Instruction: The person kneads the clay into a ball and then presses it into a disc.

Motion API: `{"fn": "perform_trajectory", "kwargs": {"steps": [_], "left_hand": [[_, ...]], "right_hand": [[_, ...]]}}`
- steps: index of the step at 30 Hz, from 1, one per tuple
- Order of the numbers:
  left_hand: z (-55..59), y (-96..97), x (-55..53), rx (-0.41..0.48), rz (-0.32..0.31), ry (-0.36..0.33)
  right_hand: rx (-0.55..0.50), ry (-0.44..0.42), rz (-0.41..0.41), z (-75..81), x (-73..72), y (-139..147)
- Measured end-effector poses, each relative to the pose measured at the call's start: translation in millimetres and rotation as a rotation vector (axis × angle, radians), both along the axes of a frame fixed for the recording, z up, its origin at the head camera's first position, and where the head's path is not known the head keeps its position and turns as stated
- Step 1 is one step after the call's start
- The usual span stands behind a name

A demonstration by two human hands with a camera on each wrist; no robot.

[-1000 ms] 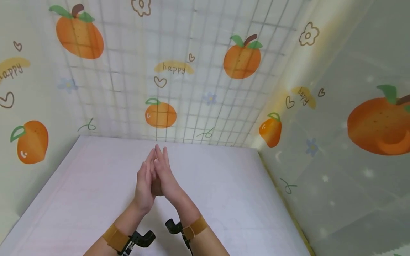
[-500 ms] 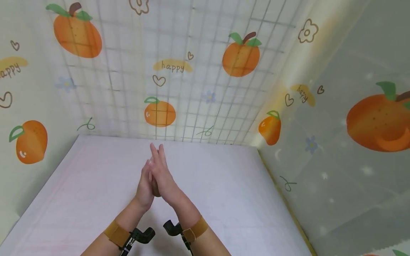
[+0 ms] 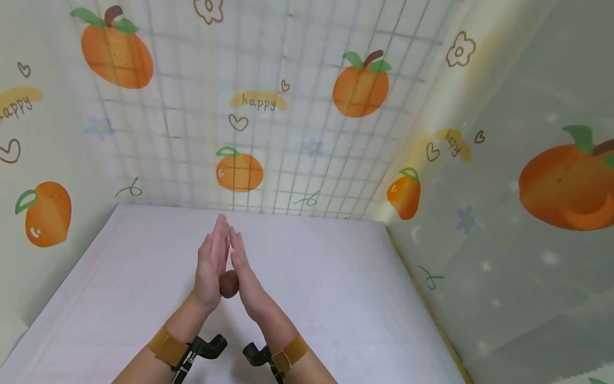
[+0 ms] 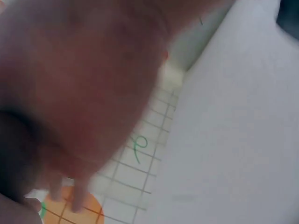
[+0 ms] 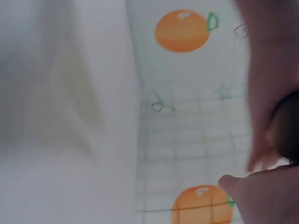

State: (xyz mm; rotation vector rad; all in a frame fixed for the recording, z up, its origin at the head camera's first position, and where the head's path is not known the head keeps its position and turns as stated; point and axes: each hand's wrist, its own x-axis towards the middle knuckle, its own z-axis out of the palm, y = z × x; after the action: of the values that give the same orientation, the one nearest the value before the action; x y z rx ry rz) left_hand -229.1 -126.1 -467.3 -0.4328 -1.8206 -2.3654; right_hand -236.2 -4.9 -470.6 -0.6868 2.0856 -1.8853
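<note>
Low between the straight-fingered hands (image 3: 208,274), a brown ball (image 3: 229,284) sits touching both.

Brown ball (image 3: 228,284): you have a single dark brown lump, roughly round (a touch taller than wide from your head camera).
Ball's place: between the facing palms of your left hand (image 3: 209,271) and right hand (image 3: 249,282), down near the heels, touching both.
Ball's visible side: the face toward your wrists shows uncovered.
Ball's surface: it appears smooth, though your wrist views are too dark and blurred to be sure.
</note>
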Motion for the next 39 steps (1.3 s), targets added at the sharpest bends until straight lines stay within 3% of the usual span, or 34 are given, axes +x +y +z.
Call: {"fn": "perform_trajectory", "kwargs": {"steps": [3,6,12,16,20,24,31,35,39], "left_hand": [[-1.8,-0.7,-2.3,-0.004,-0.005,-0.034],[-5.9,1.0,-3.2,0.006,-0.051,-0.052],[-11.8,10.8,1.7,-0.023,-0.106,-0.048],[-9.4,16.2,8.5,-0.02,-0.138,-0.038],[-3.6,12.7,10.9,-0.01,-0.128,-0.024],[0.8,5.5,6.5,0.0,-0.082,-0.002],[-3.7,2.7,0.0,-0.021,-0.018,-0.027],[-5.2,10.5,5.1,-0.001,-0.037,-0.059],[-1.9,18.5,14.3,0.031,-0.065,-0.04]], "right_hand": [[-0.017,0.051,0.037,9.9,5.0,-2],[-0.01,0.086,0.039,18.3,5.2,-2],[0.057,0.126,-0.049,24.3,-8.0,-1],[0.079,0.086,-0.105,19.9,-20.4,3],[0.077,0.046,-0.095,10.7,-21.6,5],[0.034,0.016,-0.033,5.2,-11.6,3],[-0.018,0.067,-0.001,22.2,9.0,0],[0.014,0.129,-0.031,33.4,4.6,-1],[0.073,0.151,-0.081,35.1,-7.9,-1]]}}
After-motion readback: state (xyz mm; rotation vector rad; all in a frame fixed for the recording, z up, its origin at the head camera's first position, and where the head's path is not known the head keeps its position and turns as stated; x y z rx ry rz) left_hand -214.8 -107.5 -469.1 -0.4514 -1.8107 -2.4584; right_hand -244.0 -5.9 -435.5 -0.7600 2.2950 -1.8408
